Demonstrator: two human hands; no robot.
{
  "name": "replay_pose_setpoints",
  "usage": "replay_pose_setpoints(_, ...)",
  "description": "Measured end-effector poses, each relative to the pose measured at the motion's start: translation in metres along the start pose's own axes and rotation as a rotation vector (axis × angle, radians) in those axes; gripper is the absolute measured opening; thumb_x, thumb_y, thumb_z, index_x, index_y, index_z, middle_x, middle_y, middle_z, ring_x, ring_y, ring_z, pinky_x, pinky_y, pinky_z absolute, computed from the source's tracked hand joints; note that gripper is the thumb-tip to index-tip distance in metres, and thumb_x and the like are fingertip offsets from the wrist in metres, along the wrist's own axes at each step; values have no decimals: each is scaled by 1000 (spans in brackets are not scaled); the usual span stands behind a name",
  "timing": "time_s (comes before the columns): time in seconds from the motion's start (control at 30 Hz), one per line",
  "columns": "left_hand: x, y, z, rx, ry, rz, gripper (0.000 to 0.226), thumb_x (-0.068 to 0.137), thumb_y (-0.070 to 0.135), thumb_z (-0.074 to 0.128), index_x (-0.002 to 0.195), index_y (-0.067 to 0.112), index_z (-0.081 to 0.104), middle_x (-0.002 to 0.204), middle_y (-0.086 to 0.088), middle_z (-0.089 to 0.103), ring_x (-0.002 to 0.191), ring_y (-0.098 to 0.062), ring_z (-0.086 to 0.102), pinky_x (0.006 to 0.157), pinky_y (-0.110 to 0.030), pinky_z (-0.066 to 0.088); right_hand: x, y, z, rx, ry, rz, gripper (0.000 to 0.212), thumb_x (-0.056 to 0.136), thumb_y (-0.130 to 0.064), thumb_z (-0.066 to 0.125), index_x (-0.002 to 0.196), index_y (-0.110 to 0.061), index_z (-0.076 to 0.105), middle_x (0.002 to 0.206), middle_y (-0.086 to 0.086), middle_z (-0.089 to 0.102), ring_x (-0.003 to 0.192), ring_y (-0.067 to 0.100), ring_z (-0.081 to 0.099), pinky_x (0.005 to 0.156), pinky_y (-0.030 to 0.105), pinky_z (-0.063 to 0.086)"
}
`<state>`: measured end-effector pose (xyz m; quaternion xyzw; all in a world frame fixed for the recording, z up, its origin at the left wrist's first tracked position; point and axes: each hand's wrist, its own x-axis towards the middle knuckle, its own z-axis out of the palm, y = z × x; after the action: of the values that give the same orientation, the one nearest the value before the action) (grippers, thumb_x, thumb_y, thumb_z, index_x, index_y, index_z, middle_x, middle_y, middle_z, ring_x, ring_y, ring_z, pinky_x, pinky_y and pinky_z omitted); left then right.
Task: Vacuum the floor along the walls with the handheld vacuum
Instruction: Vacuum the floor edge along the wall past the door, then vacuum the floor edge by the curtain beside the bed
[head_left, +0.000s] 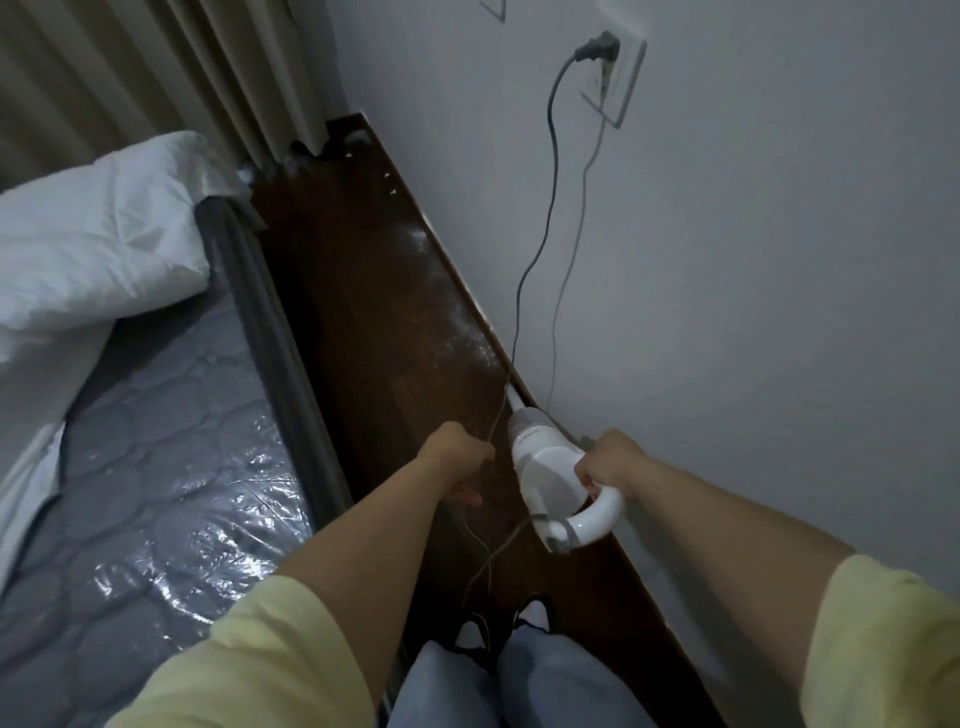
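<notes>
My right hand (610, 462) wraps the loop handle of the white handheld vacuum (545, 467), light and rigid by its look, nozzle low at the baseboard; my left hand (457, 457) pinches its slack cord (540, 208), plugged into the far wall socket (615, 67).

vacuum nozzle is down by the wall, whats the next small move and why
Probably slide the handheld vacuum forward along the baseboard: pale dust lies on the floor strip ahead of its nozzle. The right hand grips the handle; the left hand holds the cord clear of the path.
</notes>
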<state>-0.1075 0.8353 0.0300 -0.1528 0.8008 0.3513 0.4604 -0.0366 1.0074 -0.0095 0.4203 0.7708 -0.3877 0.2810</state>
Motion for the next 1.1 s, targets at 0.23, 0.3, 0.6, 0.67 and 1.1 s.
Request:
replay_pose_setpoints(0.23,-4,17,34,121,-21,45,32,92,12,53,119,-5,57,116,-19,65,99,-30,68,58,-26,54,5,11,-26,-36,-24,-33,16,74,4,61,71,-3,47,87,18,53,55,22,50,37,15,34)
replay_pose_setpoints(0.3,-11,20,42,130,-68,22,35,94,11,51,125,-5,54,122,-20,62,106,-31,65,72,-30,56,6,4,-26,-17,-33,-45,18,76,3,62,90,1,51,93,18,54,69,26,55,47,20,39)
replay_pose_setpoints(0.6,-7,45,50,-125,-234,-202,48,99,12,44,144,9,27,135,-17,41,114,-29,50,41,-28,52,28,-27,-20,113,-52,-6,27,68,-3,64,94,1,56,102,23,62,94,38,62,82,40,53)
replay_pose_setpoints(0.67,0,46,47,-77,-237,-189,47,97,3,41,142,9,29,117,-17,44,97,-27,47,27,-21,44,31,-32,-19,134,-64,8,30,66,-4,63,96,1,59,102,24,62,93,38,62,83,42,54)
replay_pose_setpoints(1.1,28,86,-21,91,-300,-216,45,99,6,42,143,4,30,142,-21,35,129,-31,45,42,-26,53,34,-91,-14,292,-11,51,36,76,3,60,111,-1,57,107,23,60,88,32,58,52,24,42)
